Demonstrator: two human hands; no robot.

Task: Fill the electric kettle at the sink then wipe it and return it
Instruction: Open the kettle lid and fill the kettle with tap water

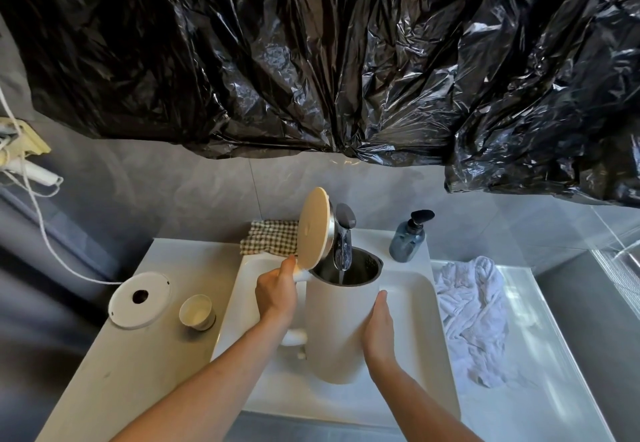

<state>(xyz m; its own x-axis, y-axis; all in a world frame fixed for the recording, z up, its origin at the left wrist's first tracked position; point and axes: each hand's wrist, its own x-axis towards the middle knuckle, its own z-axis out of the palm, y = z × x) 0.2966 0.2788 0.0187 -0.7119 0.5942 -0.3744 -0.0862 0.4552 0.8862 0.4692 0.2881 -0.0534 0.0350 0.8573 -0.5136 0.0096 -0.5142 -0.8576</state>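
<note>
A white electric kettle (pixel 337 327) stands upright in the white sink (pixel 415 303), its cream lid (pixel 313 227) hinged open to the left. The chrome faucet (pixel 343 244) reaches over the kettle's mouth and a thin stream of water runs into it. My left hand (pixel 277 291) is wrapped round the top of the kettle's handle. Against the kettle's right side lies my right hand (pixel 379 329), palm flat and fingers together. The kettle's round white base (pixel 140 299) sits on the counter at the left, its cord running off to the left.
A small cream cup (pixel 196 312) stands beside the base. A checked cloth (pixel 272 237) lies behind the sink at left, a crumpled white towel (pixel 474 317) on the right counter. A dark soap dispenser (pixel 408 237) stands right of the faucet. Black plastic sheeting (pixel 311 61) hangs overhead.
</note>
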